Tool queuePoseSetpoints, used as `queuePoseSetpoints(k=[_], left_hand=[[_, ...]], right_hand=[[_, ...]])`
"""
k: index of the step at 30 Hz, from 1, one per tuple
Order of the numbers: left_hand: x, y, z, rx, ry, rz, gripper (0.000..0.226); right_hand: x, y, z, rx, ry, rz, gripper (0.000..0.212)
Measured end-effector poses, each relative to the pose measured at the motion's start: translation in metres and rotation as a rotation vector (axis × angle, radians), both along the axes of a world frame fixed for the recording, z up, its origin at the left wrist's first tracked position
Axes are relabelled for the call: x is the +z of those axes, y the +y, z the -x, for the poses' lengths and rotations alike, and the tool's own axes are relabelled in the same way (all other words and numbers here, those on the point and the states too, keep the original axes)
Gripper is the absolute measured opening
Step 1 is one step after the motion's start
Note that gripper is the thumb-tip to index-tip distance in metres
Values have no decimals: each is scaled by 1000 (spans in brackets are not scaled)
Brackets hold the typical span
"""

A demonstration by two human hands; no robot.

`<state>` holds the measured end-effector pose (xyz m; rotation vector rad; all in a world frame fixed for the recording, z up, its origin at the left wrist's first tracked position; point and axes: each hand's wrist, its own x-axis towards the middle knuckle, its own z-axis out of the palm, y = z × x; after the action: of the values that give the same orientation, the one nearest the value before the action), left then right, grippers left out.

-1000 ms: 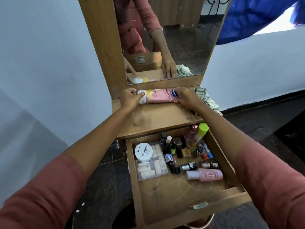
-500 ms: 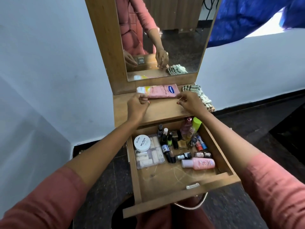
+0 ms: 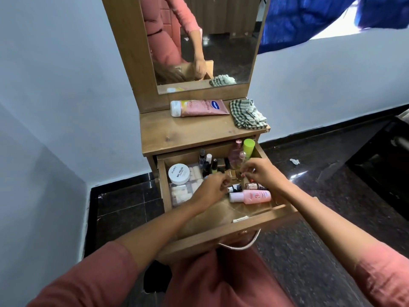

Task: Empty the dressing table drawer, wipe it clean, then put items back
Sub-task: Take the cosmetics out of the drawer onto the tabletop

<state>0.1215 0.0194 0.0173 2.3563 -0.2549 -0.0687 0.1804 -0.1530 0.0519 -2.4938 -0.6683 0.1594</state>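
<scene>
— So, where is everything sitting?
— Well, the dressing table is standing against the wall, its drawer hanging pulled out. A checked cloth and a pink tube are lying on top.
— And the hands?
— The left hand and right hand are curling their fingers among the drawer's small bottles; I cannot tell what either is gripping.

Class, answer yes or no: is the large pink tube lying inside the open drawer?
No, the pink tube lies on the tabletop beside the checked cloth, outside the drawer.
</scene>
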Motion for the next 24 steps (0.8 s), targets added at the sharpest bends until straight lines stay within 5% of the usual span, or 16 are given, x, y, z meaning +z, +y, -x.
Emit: queuePoseSetpoints(k=[9,24], left_hand=[[-22,-23,7,-148,17,-314,21],[-21,-25,7,-114,38,-295,20]], right_hand=[[-14,-32,14,66,30,506,29],[-11,-25,15,196,117,619,34]])
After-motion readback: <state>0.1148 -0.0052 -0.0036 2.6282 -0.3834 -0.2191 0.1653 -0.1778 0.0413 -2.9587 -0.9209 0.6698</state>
